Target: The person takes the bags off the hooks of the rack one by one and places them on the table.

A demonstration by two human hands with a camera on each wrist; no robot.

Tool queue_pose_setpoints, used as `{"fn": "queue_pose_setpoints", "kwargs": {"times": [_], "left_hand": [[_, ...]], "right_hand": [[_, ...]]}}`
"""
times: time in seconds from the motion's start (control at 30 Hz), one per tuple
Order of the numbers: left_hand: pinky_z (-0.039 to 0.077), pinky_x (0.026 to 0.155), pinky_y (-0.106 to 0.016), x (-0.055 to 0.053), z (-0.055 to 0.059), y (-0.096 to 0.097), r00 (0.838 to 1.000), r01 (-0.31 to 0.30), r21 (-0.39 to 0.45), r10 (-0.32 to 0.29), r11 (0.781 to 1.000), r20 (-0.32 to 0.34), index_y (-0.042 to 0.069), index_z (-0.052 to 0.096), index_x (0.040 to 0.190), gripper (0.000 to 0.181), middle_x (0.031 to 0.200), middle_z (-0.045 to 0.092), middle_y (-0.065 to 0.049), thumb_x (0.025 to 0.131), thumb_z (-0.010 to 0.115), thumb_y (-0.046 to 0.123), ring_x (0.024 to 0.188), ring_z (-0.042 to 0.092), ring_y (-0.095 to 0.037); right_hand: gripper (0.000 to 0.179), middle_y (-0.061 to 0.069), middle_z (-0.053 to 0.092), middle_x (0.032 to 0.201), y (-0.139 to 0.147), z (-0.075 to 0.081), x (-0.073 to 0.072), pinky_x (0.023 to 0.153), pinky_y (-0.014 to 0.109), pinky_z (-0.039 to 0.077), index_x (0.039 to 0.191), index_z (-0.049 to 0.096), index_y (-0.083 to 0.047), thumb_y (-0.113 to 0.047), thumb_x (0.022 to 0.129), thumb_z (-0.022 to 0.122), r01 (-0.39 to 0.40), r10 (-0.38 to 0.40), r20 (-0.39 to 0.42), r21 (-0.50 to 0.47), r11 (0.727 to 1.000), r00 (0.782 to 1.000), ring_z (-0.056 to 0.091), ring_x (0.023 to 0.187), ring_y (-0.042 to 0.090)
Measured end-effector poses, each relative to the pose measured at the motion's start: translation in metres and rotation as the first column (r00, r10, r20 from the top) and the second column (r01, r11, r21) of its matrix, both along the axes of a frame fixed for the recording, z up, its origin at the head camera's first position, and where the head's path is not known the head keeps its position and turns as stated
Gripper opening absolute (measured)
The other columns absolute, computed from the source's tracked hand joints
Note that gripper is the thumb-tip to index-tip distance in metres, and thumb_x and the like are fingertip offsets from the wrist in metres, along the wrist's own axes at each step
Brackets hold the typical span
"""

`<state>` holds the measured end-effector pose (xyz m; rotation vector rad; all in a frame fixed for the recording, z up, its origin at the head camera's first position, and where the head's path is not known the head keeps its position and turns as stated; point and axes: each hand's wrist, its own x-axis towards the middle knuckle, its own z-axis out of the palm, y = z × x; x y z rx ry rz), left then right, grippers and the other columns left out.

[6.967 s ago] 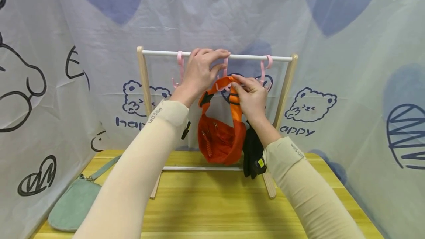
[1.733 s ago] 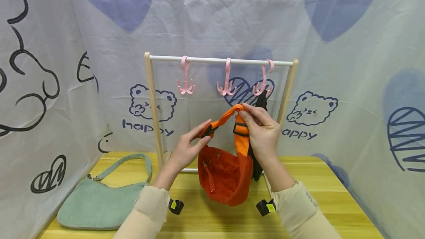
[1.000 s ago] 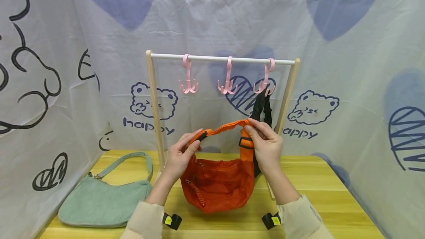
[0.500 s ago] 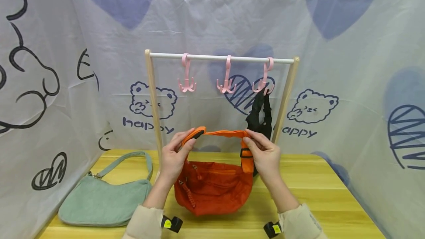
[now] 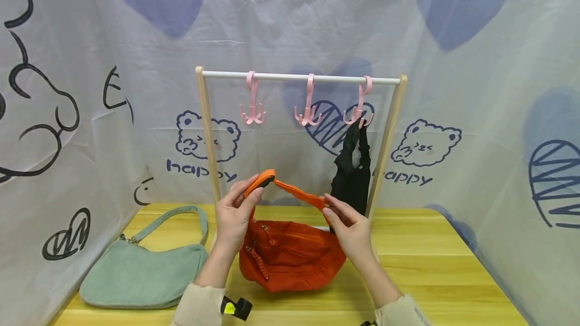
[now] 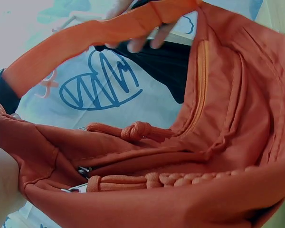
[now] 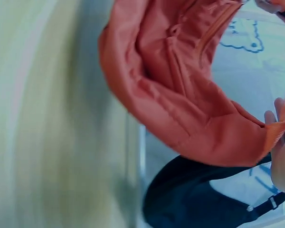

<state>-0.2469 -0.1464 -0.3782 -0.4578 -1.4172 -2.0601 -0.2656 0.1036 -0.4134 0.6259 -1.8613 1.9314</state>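
Observation:
My left hand [image 5: 233, 218] pinches the bright orange strap [image 5: 296, 193] of a red-orange shoulder bag [image 5: 292, 258] beside its black buckle [image 5: 266, 181]. My right hand [image 5: 353, 230] holds the strap's other end, lower down, so the strap slopes to the right. Below the hands hangs the bag's body, close over the table, with zips and a braided zip pull [image 5: 259, 264] on its left side. In the left wrist view, fingertips [image 6: 137, 45] of the right hand show behind the strap. The right wrist view has the bag's body [image 7: 180, 85] with the right hand at its strap end.
Behind the bag stands a rack with a white rail [image 5: 281, 76] and wooden posts. Pink hooks [image 5: 308, 109] hang from it; a black bag [image 5: 351, 185] is on the right one. A green handbag [image 5: 140, 275] lies at the left of the wooden table [image 5: 435, 265].
The orange bag was at the middle hook; both hands have brought it off, down and nearer. Over the last half second the right hand has dropped and moved slightly left, tilting the strap.

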Motion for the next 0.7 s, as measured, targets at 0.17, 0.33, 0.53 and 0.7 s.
{"fn": "queue_pose_setpoints", "kwargs": {"times": [0.17,0.33,0.53,0.7], "left_hand": [[0.053,0.064,-0.013,0.0,-0.005,-0.003,0.999,-0.04,0.011,0.04,0.999,0.008,-0.011,0.068,0.128,0.035,0.111,0.07,0.0,0.093,0.07,-0.012,0.084,0.065,-0.006],[0.049,0.058,-0.012,-0.003,-0.011,-0.009,0.996,-0.084,0.033,0.083,0.996,0.021,-0.009,0.069,0.127,0.034,0.111,0.071,0.001,0.093,0.072,-0.009,0.08,0.063,-0.005],[0.049,0.062,-0.013,-0.003,-0.017,-0.016,0.994,-0.104,0.05,0.102,0.993,0.049,-0.012,0.066,0.129,0.036,0.11,0.071,0.001,0.094,0.071,-0.008,0.082,0.063,-0.006],[0.045,0.058,-0.013,-0.003,-0.021,-0.022,0.989,-0.133,0.055,0.129,0.99,0.071,-0.011,0.067,0.129,0.036,0.109,0.072,0.002,0.094,0.072,-0.007,0.073,0.058,-0.005]], "right_hand": [[0.036,0.02,0.07,0.13,0.007,-0.019,0.0,0.094,0.024,0.057,0.133,0.07,-0.001,-0.001,0.097,0.071,-0.03,0.029,0.011,0.085,0.996,1.0,0.07,0.112,0.008],[0.041,0.019,0.068,0.134,0.018,-0.037,-0.001,0.094,0.023,0.057,0.133,0.07,-0.002,0.001,0.092,0.076,-0.055,0.056,0.002,0.17,0.984,0.998,0.068,0.116,0.007],[0.05,0.017,0.07,0.132,0.029,-0.056,-0.002,0.092,0.021,0.057,0.13,0.074,-0.006,0.001,0.082,0.086,0.001,0.017,-0.066,0.264,0.965,0.998,0.068,0.114,0.003],[0.046,0.026,0.068,0.128,0.031,-0.063,-0.003,0.083,0.023,0.061,0.126,0.073,0.004,0.006,0.082,0.084,-0.048,0.057,-0.035,0.227,0.973,0.998,0.071,0.105,0.005]]}}
